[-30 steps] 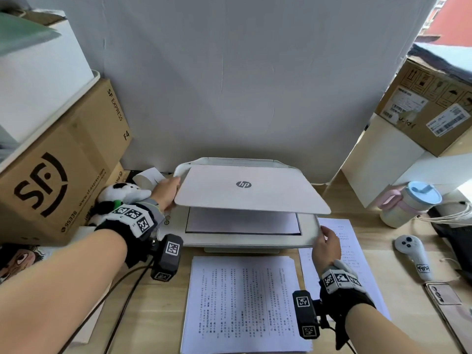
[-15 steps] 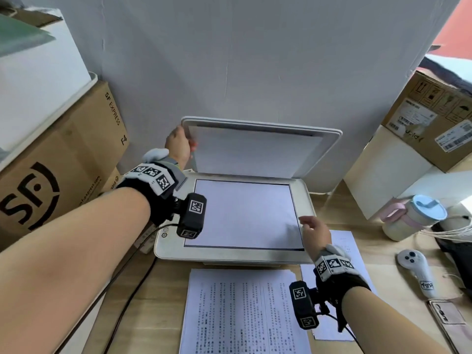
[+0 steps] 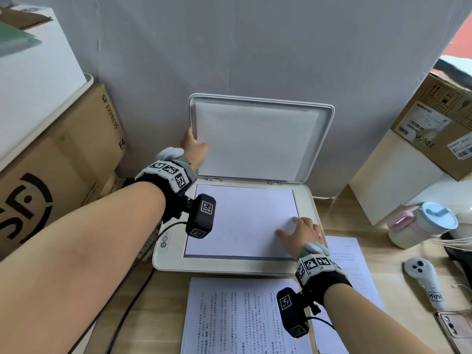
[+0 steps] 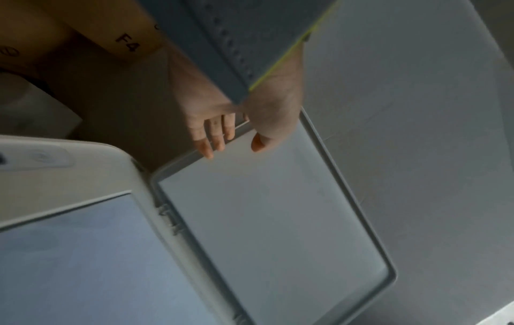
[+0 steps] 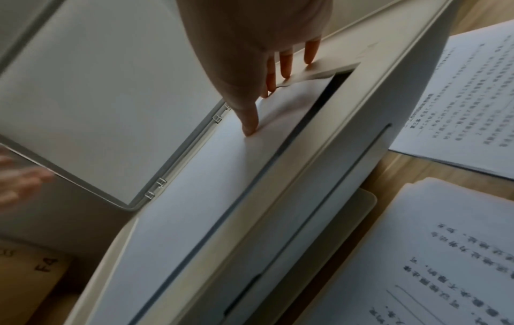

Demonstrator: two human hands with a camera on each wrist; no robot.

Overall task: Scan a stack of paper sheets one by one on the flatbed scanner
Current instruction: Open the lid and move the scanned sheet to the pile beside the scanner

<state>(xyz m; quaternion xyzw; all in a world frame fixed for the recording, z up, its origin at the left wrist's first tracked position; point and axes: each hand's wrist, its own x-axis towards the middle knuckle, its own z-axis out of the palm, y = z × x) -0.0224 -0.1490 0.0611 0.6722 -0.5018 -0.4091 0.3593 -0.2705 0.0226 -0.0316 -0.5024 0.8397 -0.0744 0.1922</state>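
So the scanner [image 3: 235, 264] lid [image 3: 258, 139] is up, standing nearly upright against the white backdrop. The left hand [image 3: 194, 146] is grasping the lid's left edge: thumb on the inner white face, fingers [image 4: 214, 136] wrapped round the rim. From the left wrist view you can see that grip pretty clearly.

The right hand [image 3: 301, 232] is down on the sheet [image 3: 240, 221] lying on the glass, near its right front corner. The thumb [image 5: 250, 123] presses on the paper while the other fingers are curled under the corner, which is bent up off the glass a little, so it's pinching that corner.

Just below the right hand's wrist, on the wooden counter [image 3: 163, 302], there's the printed stack [image 3: 240, 318] face up in front of the scanner. Another printed page [image 3: 355, 272] lies to the right of that wrist. Further right of it: a pastel mug [image 3: 421, 223], a white controller [image 3: 424, 279] and a phone [image 3: 454, 330]. Left of the left hand sits an SF Express carton [image 3: 63, 162].
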